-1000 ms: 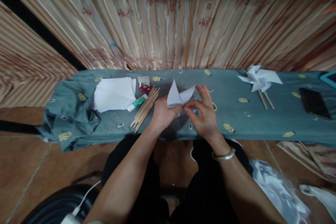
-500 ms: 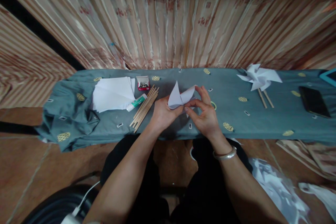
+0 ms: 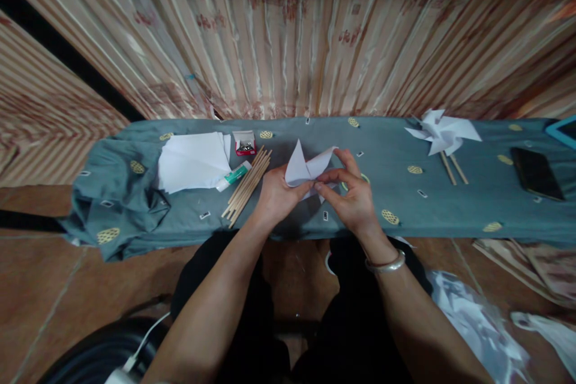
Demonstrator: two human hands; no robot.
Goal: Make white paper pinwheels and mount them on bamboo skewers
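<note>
Little has moved since the earlier frames: both hands sit slightly nearer the bench edge, and the raised paper flaps have tipped a touch to the left.

Behind everything hangs a striped curtain (image 3: 288, 30), and below it runs a long bench under a grey-green cloth (image 3: 450, 210). On the cloth, left of the hands, lies a stack of white paper (image 3: 193, 161), then a bundle of wooden sticks (image 3: 247, 186), a glue tube (image 3: 234, 176) touching the stack's corner, and a small red box of pins (image 3: 245, 143) near the curtain. Well to the right lie two finished pinwheels (image 3: 443, 131) on their sticks, and further right a dark phone (image 3: 537, 174).

At the middle, the left hand (image 3: 276, 195) is closed around the half-folded paper pinwheel (image 3: 306, 167), pinching it from the left. The right hand (image 3: 353, 195) pinches it from the right, thumb and forefinger narrow at the centre where the flaps meet. The piece is held just above the cloth, between the two hands.

Judging by the shape, about two flaps are already bent to the centre and stand up; the others look still to be gathered, and no stick is attached yet. Compared with a second ago, the grip on both sides is unchanged, only the wrists have drawn back slightly.
</note>
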